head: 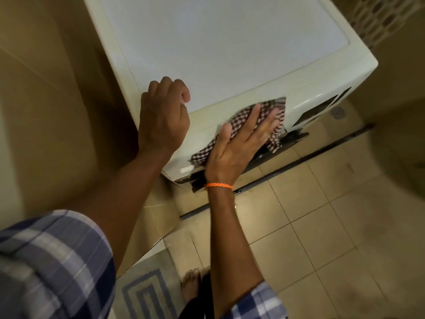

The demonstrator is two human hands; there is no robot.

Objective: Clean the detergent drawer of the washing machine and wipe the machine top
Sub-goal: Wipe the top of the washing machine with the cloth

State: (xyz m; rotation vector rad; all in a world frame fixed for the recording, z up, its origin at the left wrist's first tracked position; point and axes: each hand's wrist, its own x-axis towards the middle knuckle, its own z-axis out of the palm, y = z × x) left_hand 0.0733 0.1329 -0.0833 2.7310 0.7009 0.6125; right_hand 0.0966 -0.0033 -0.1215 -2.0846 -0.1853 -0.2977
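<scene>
I am looking down on the washer (220,42), which is filling the upper middle of the view, its pale top bare and its front panel facing the lower right. The tiled floor (322,238) is spreading out below it, and a blue-patterned mat (142,293) is lying at the bottom by a bare foot (192,284). A perforated basket (386,17) is showing at the top right corner. The cloth (269,116), checked dark and white, is lying spread against the upper front panel of the washer, just below the top's front edge. My right hand (239,143) is pressing flat on the cloth, its grip wide open with fingers straight and splayed, an orange band (219,186) circling the wrist. My left hand (163,116) is resting on the near left corner of the washer top, fingers curling loosely over the edge and holding nothing. I cannot make out the drawer under the cloth
</scene>
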